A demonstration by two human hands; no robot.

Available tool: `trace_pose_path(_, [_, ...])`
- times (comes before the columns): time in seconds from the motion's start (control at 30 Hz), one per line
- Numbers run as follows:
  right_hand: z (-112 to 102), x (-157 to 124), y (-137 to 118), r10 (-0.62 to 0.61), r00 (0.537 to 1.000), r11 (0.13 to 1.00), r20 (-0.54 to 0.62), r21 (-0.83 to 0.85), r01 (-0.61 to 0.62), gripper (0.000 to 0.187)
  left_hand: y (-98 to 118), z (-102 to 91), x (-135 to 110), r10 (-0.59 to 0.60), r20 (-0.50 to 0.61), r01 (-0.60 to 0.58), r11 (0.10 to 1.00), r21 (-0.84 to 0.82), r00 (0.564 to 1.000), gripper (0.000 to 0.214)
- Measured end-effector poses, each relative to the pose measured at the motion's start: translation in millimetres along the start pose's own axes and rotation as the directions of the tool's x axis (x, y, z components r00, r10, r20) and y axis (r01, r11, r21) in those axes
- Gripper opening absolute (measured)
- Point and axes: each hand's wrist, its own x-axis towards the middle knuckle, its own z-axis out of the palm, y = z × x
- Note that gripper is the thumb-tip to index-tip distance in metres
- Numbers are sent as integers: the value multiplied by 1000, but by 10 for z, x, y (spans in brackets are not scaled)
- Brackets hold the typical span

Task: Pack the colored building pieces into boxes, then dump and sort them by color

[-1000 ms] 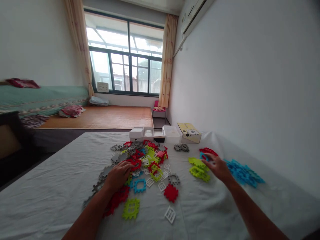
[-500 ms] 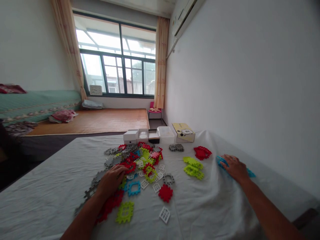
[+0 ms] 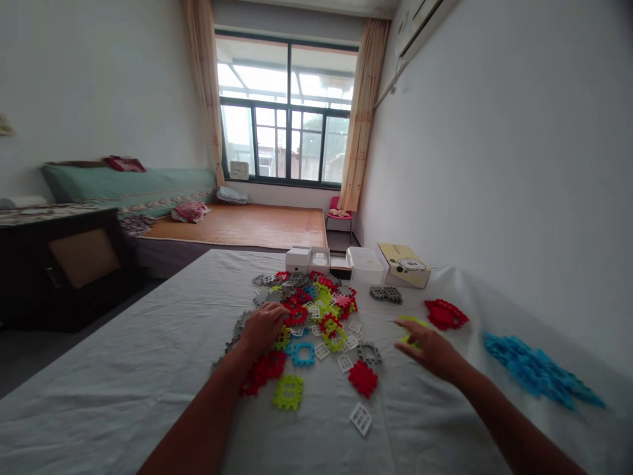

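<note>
My left hand (image 3: 264,328) rests on the left side of a mixed pile of plastic building pieces, its fingers lying over the pile beside a red frame piece (image 3: 297,315); the fingertips are partly hidden. Over some lime green pieces (image 3: 414,324), mostly covered, is my right hand (image 3: 429,349), its fingers apart and holding nothing. Loose pieces lie between the hands: a blue frame (image 3: 303,362), a red toothed piece (image 3: 363,379), a grey frame (image 3: 378,357), a green window piece (image 3: 288,392) and a white window insert (image 3: 361,418).
Blue pieces (image 3: 531,369) are heaped at the right. Red pieces (image 3: 446,314) and grey pieces (image 3: 386,294) lie in separate groups. At the back stand white boxes (image 3: 298,260), a clear plastic tub (image 3: 364,265) and a yellow box (image 3: 404,265).
My right hand has left the blue pieces and moved left over the green ones. My left hand stays at the pile. The whole view has swung left.
</note>
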Motion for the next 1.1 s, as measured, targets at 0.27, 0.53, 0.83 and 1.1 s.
trace_pose_path(0.27, [642, 326, -1084, -102, 984, 939, 144, 340, 48, 67, 24, -74, -7, -71, 0, 71, 997, 21, 997, 22])
trace_pose_path(0.53, [313, 202, -1333, -194, 972, 950, 132, 274, 152, 42, -37, -267, -21, -354, -141, 371, 922, 113, 924, 23])
trace_pose_path(0.83, [604, -189, -1191, -199, 926, 969, 321, 204, 138, 31, -308, -37, -68, -711, 0, 693, 684, -228, 703, 28])
trace_pose_path(1.1, [893, 230, -1974, -483, 876, 870, -18, 109, 482, 32, -287, 49, 35, -676, -36, 313, 386, -868, 736, 55])
